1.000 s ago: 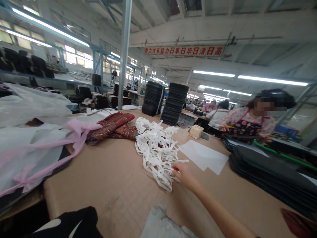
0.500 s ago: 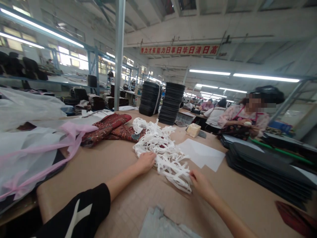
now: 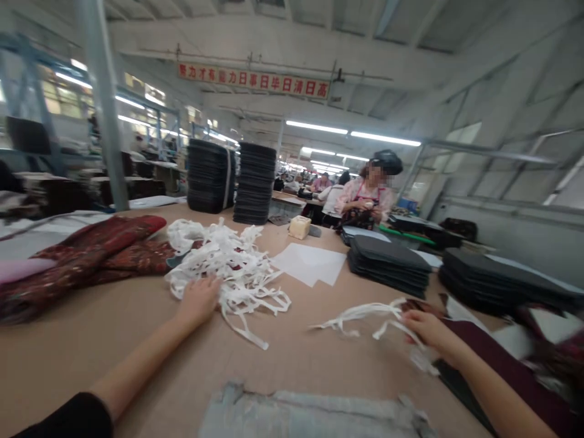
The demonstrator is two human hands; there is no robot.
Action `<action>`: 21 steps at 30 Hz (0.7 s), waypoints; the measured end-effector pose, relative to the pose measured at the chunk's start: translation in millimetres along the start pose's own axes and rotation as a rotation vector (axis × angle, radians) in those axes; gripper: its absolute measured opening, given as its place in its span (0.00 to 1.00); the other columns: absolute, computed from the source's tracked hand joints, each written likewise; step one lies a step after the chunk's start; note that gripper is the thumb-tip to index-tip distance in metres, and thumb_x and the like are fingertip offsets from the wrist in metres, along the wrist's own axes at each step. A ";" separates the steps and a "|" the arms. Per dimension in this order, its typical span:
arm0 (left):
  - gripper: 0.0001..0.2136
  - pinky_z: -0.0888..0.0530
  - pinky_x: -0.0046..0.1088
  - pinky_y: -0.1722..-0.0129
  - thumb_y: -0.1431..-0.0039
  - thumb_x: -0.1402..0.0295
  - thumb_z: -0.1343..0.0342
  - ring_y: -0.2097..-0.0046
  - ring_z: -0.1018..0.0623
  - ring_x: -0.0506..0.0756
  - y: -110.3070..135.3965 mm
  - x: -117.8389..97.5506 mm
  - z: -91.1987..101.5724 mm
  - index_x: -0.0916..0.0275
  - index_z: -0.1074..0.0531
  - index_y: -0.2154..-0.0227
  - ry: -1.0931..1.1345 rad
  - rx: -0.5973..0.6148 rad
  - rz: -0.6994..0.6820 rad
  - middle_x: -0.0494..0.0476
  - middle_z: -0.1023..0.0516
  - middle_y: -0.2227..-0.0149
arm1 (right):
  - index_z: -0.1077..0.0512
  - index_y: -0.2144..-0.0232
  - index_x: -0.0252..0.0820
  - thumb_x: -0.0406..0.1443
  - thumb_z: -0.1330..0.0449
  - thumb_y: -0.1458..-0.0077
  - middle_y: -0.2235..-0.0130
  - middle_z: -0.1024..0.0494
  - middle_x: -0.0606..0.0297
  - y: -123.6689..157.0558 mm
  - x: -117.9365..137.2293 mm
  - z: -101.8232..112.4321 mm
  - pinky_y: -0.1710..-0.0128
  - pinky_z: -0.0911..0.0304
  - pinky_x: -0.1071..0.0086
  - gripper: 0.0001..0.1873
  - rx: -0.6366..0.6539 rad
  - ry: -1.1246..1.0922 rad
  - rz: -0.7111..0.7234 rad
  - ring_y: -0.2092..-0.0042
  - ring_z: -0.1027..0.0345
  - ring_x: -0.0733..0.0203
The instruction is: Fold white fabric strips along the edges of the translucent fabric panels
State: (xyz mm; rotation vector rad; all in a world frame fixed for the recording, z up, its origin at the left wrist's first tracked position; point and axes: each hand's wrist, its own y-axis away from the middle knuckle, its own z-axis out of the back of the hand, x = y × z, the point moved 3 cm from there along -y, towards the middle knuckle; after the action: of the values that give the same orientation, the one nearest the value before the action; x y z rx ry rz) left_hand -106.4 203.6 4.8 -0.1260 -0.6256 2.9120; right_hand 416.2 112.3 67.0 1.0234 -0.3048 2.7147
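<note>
A tangled pile of narrow white fabric strips lies on the brown-covered table. At the pile's near left edge, my left hand has its fingers curled into the strips and grips some of them. Off to the right, my right hand is closed around a small bunch of white fabric strips. The loose ends of that bunch trail left over the table, apart from the pile. Some of its strips also hang below my fingers, blurred.
Folded red patterned fabric lies left of the pile. White paper sheets and a pale yellow block are beyond it. Tall black stacks stand behind; low black stacks lie right. A co-worker works across the table.
My right hand has pulled a bunch of white strips out of the pile and carried it right. My left hand stays at the pile. The view has turned right.
</note>
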 end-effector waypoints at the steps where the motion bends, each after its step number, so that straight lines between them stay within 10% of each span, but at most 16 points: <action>1: 0.23 0.47 0.47 0.45 0.50 0.79 0.57 0.44 0.37 0.64 -2.0 -9.0 4.7 0.66 0.35 0.50 0.004 -0.033 -0.032 0.68 0.36 0.45 | 0.33 0.81 0.41 0.42 0.44 0.55 0.82 0.30 0.65 10.3 0.2 -1.4 0.78 0.41 0.69 0.11 0.015 -0.080 -0.011 0.78 0.35 0.60; 5: 0.19 0.40 0.38 0.47 0.50 0.76 0.55 0.48 0.32 0.60 -3.3 -78.9 26.2 0.63 0.30 0.54 0.245 -0.100 -0.284 0.62 0.30 0.50 | 0.34 0.74 0.41 0.48 0.41 0.56 0.73 0.29 0.66 46.0 11.6 -17.0 0.66 0.35 0.67 0.16 0.089 -0.434 -0.021 0.69 0.31 0.61; 9: 0.15 0.38 0.42 0.49 0.46 0.67 0.51 0.51 0.31 0.62 1.5 -168.3 36.2 0.62 0.30 0.56 0.665 0.123 -0.462 0.62 0.28 0.54 | 0.33 0.74 0.39 0.45 0.36 0.56 0.73 0.31 0.69 67.1 26.5 -33.4 0.64 0.37 0.67 0.16 0.216 -0.813 0.002 0.71 0.34 0.65; 16: 0.27 0.42 0.38 0.43 0.54 0.71 0.43 0.43 0.37 0.59 -12.9 -274.4 34.9 0.59 0.37 0.47 0.939 0.371 -0.667 0.60 0.37 0.43 | 0.32 0.72 0.38 0.45 0.42 0.50 0.75 0.34 0.71 79.1 48.9 -36.1 0.72 0.41 0.72 0.15 0.286 -0.535 0.239 0.73 0.40 0.66; 21: 0.13 0.31 0.30 0.60 0.49 0.61 0.46 0.62 0.26 0.57 -8.6 -313.3 24.5 0.66 0.26 0.65 1.161 0.572 -0.659 0.56 0.24 0.65 | 0.29 0.66 0.39 0.37 0.49 0.48 0.68 0.28 0.63 72.7 41.7 -18.4 0.63 0.37 0.64 0.11 0.051 -0.265 0.350 0.64 0.35 0.58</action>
State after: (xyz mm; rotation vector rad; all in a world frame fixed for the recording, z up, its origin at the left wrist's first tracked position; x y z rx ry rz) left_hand 200.1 147.1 45.9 -1.1350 0.3131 1.8003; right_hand 353.8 53.6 73.0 1.4719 -0.5044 2.8975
